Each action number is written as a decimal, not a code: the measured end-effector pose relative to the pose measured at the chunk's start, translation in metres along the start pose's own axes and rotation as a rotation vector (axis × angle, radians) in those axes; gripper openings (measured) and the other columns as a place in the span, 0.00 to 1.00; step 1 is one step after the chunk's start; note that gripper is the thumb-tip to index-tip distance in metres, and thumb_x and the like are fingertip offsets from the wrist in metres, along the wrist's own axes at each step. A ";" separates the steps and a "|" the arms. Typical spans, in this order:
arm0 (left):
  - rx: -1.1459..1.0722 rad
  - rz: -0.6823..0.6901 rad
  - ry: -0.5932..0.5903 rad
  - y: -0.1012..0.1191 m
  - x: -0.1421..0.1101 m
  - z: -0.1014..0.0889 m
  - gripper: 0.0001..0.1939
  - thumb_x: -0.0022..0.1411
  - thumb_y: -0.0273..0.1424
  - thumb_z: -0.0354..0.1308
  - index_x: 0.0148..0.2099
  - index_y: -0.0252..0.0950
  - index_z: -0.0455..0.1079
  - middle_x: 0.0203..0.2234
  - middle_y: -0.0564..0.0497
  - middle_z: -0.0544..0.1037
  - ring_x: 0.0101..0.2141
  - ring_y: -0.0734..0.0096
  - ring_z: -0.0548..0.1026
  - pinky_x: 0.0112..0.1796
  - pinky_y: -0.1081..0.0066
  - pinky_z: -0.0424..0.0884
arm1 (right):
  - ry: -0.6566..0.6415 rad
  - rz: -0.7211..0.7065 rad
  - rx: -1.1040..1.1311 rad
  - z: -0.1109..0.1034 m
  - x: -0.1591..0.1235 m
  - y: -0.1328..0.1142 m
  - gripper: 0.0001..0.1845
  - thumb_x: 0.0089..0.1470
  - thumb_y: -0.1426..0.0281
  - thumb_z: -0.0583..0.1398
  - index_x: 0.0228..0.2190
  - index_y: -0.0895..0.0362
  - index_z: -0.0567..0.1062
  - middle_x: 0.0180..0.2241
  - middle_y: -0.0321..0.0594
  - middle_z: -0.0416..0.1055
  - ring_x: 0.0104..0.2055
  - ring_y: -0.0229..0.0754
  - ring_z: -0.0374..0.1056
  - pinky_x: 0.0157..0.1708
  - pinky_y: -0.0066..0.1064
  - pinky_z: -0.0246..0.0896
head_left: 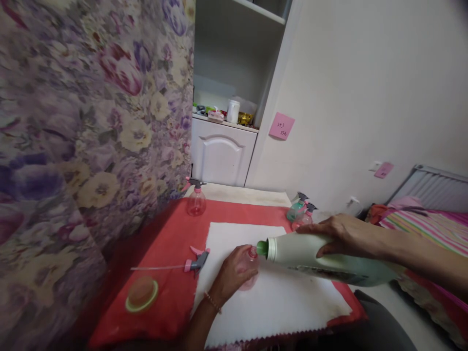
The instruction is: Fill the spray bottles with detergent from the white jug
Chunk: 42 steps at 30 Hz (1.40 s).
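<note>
My left hand [234, 273] is wrapped round a small clear pink spray bottle [249, 279] standing on a white cloth [278, 302]. My right hand [343, 236] grips a large pale green jug [310, 251] from above, tilted nearly level. Its green spout [262, 247] sits at the open neck of the pink bottle; whether liquid flows is too small to tell. The bottle's grey and pink spray head [197, 261], with its long clear tube, lies on the red cloth to the left. Nearer me lies a round cap [142, 293] with a pale green rim.
A complete pink spray bottle [196, 202] stands at the table's back left. A green spray bottle [295, 209] and another pink one [304, 219] stand at the back right. A floral curtain [91, 122] hangs on the left; a bed [424, 219] is on the right.
</note>
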State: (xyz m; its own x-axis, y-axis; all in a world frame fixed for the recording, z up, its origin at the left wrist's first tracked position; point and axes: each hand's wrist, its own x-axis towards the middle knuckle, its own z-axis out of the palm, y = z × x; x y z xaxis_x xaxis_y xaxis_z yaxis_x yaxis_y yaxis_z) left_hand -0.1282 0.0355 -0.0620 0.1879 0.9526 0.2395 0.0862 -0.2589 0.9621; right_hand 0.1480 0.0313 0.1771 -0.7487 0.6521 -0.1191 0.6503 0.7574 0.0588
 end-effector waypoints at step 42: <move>0.012 0.043 -0.016 -0.013 0.002 -0.001 0.29 0.51 0.26 0.63 0.56 0.40 0.66 0.54 0.46 0.71 0.54 0.60 0.69 0.51 0.64 0.68 | 0.027 -0.036 -0.027 0.006 -0.001 0.010 0.30 0.59 0.54 0.58 0.59 0.53 0.66 0.36 0.47 0.80 0.34 0.46 0.76 0.32 0.31 0.64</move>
State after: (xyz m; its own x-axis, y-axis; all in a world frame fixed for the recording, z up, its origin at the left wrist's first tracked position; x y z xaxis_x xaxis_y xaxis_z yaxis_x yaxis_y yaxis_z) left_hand -0.1294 0.0407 -0.0736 0.2068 0.9379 0.2786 0.0897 -0.3017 0.9492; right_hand 0.1559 0.0378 0.1716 -0.7751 0.6247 -0.0946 0.6193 0.7809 0.0821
